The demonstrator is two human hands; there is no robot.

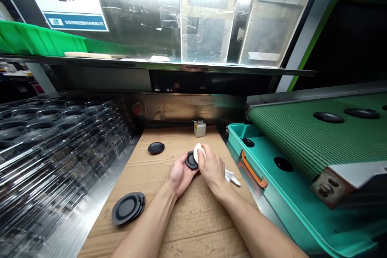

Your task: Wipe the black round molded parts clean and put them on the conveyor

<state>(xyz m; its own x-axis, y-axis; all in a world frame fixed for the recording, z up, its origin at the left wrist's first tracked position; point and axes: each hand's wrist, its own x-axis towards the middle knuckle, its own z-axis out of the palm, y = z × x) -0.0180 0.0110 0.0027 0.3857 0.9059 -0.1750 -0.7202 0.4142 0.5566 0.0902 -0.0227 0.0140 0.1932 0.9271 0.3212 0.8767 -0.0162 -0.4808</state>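
Over the cardboard sheet (pixel 193 217), my left hand (pixel 180 174) holds a round black plastic disc (pixel 191 160) by its edge. My right hand (pixel 211 166) grips a cream-white oval pad (pixel 198 152), which overlaps the right side of the disc; whether it presses on the disc I cannot tell. A stack of larger black discs (pixel 127 209) lies at the near left, and a smaller stack of black discs (pixel 155 148) sits farther back. To the right of my right hand lies a crumpled white cloth or glove (pixel 232 178).
A small square bottle (pixel 199 128) stands at the cardboard's back. Stacked clear plastic trays (pixel 60 149) fill the left. On the right, a teal bin (pixel 290 205) with black discs sits beneath a green conveyor belt (pixel 296 129) carrying more discs. A metal shelf (pixel 169 64) crosses above.
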